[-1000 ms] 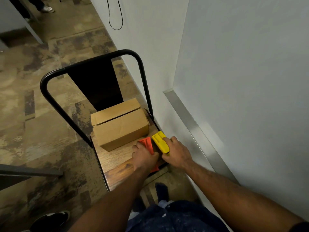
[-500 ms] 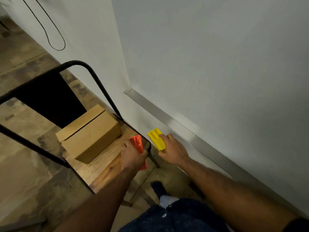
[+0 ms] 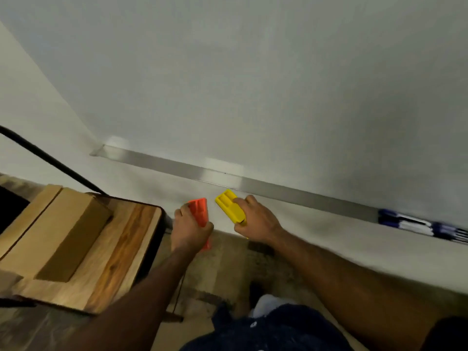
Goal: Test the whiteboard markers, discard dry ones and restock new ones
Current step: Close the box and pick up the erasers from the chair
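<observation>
At far left I see a plain brown cardboard box [image 3: 58,231] lying on the wooden top of a black-framed cart [image 3: 121,252]. Just right of the cart's edge, my left hand [image 3: 191,230] is closed around an orange ribbed plastic holder [image 3: 200,214], fingers wrapped over its lower part while the top end sticks out above the knuckles. Beside it, apart from it, my right hand [image 3: 255,220] is closed on a yellow moulded plastic holder [image 3: 230,206] with grooves on its face, gripped at the near end. Both are held in the air in front of the white wall below the brushed-metal whiteboard ledge [image 3: 278,190]. At far right, blurred blue-and-white whiteboard markers [image 3: 417,224] lie along that ledge, well apart from both hands.
</observation>
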